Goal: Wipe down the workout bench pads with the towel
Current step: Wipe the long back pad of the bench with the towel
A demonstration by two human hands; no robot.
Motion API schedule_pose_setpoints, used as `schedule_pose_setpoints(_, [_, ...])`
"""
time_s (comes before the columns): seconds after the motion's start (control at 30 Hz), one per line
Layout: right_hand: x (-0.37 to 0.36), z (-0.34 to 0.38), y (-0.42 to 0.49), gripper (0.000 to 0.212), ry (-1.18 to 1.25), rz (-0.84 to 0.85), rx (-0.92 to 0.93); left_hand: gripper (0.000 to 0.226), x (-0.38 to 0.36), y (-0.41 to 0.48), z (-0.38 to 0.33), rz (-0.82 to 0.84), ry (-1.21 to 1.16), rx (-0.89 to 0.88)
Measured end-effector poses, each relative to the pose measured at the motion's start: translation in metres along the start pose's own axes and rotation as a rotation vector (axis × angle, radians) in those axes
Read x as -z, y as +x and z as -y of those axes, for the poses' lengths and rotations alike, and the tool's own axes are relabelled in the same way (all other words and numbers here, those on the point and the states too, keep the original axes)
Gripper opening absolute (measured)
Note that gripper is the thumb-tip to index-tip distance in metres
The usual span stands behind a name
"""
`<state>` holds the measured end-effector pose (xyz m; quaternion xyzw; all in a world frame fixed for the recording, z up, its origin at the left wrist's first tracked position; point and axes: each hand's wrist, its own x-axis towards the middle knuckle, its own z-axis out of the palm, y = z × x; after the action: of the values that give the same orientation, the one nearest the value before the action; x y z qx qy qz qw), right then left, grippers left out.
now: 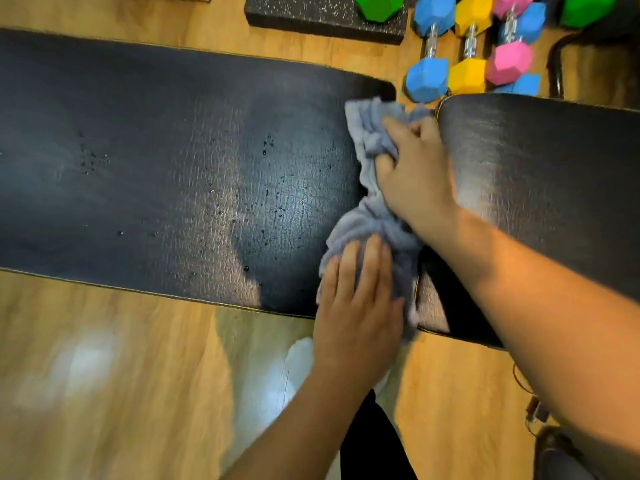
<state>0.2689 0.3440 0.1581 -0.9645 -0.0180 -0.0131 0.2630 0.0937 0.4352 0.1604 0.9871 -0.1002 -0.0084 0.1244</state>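
Towel: a blue-grey towel [367, 133], bunched into a long strip, lies over the end of the long pad [156, 161] beside the gap to the short pad [540, 174].
Left hand: the left hand [360, 313] lies flat on the near end of the towel at the pad's front edge, fingers straight and close together, pressing down and gripping nothing.
Right hand: the right hand [415, 174] has its fingers curled round the far part of the towel, with a bunch of cloth gathered in the fist.
Pads: both are black, creased and glossy; the long one carries scattered water droplets [266, 143].
Floor: light wood floor [104, 358] with blurred reflections.
Beyond the bench: a blue dumbbell [427, 79], a yellow dumbbell [467, 76] and a pink dumbbell [509, 62] lie side by side; a green dumbbell [377, 6] rests on a speckled black mat [311, 19].
Below the bench: a white shoe [299, 362] and a black trouser leg [370, 441].
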Motion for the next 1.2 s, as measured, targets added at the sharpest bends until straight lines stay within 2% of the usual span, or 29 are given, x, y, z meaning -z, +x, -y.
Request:
schedule_pose_setpoints(0.17, [0.007,0.008,-0.043,0.048,-0.026,0.069,0.053,0.056,0.003,-0.012,0.001,0.094,-0.063,-0.018])
schedule_pose_setpoints(0.27, [0.006,0.005,-0.008,0.049,-0.085,0.089,0.102,0.067,0.004,0.022,0.003,0.154,-0.021,0.005])
schedule_pose_setpoints(0.37, [0.006,0.003,0.034,0.045,-0.157,0.066,0.147,0.071,0.004,0.074,0.01,0.121,0.021,0.056])
schedule_pose_setpoints(0.47, [0.006,0.004,0.053,0.044,-0.188,0.06,0.07,0.069,0.006,0.092,0.012,0.163,0.066,0.071])
schedule_pose_setpoints(0.57, [0.002,0.005,0.032,0.048,-0.121,0.044,0.014,0.063,0.01,0.069,0.014,0.189,0.06,0.036])
schedule_pose_setpoints(0.67, [0.001,0.003,-0.009,0.046,-0.055,0.066,0.022,0.065,0.012,0.034,0.015,0.201,0.018,0.003])
schedule_pose_setpoints(0.77, [0.003,0.008,-0.058,0.054,0.015,0.074,0.001,0.069,0.013,-0.01,0.01,0.234,-0.031,-0.006])
schedule_pose_setpoints(0.87, [0.005,0.016,-0.099,0.056,0.036,0.082,-0.021,0.06,0.012,-0.041,0.015,0.178,-0.035,-0.051])
schedule_pose_setpoints(1.0, [0.0,0.024,-0.059,0.047,-0.017,0.06,-0.071,0.059,0.011,-0.022,0.017,0.148,-0.007,-0.047])
schedule_pose_setpoints(1.1, [0.001,0.025,-0.002,0.031,-0.072,-0.007,-0.03,0.06,0.013,0.034,0.021,0.119,0.064,0.002])
schedule_pose_setpoints(1.2, [0.006,0.022,0.033,0.018,-0.097,0.0,-0.109,0.057,0.013,0.079,0.028,0.139,0.066,0.078])
